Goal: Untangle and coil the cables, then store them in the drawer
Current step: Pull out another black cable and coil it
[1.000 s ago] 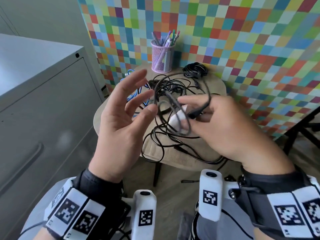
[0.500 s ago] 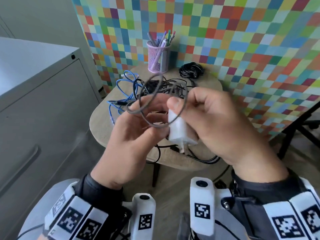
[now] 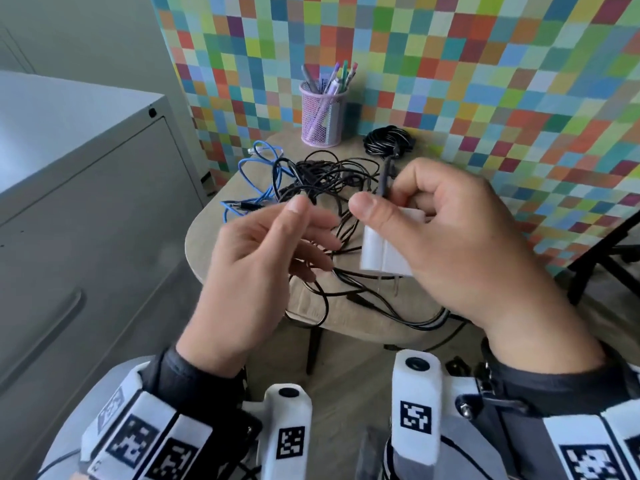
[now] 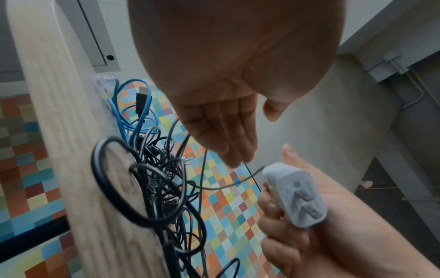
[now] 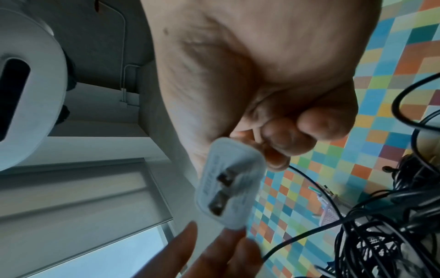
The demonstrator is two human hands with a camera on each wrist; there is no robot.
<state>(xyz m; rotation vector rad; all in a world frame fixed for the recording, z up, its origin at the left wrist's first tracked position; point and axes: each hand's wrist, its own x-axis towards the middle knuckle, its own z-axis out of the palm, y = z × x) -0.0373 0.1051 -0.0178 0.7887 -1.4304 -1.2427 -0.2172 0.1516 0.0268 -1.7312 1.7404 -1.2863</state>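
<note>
Right hand: our right hand [image 3: 446, 237] curls its fingers around the white charger plug [image 3: 384, 251]. It also pinches the dark end of the thin black cable [image 3: 385, 178], which sticks up above the fingers.

Left hand: our left hand [image 3: 263, 268] holds nothing. Its fingers are spread and loose, just beside the plug.

What changed: half a second ago both hands held a loop of the cable up at the plug. Now the left hand has let go and moved back, and the loop is gone from view.

What that means: we think this cable is now wound up in the right hand, or nearly so. We cannot see the wound part, as the fingers hide it. It is not in the drawer yet.

Other cables: a black tangle [image 3: 325, 181] and a blue cable [image 3: 256, 181] lie loose on the small round table [image 3: 207, 244]. One black coil [image 3: 388, 140] sits near the pink pen cup [image 3: 322, 116].

Drawer: the grey cabinet [image 3: 86, 237] to our left is shut.

Writing: there is small print on the plug face in the right wrist view, too blurry to read. The wrist bands show black and white square codes, not words.
</note>
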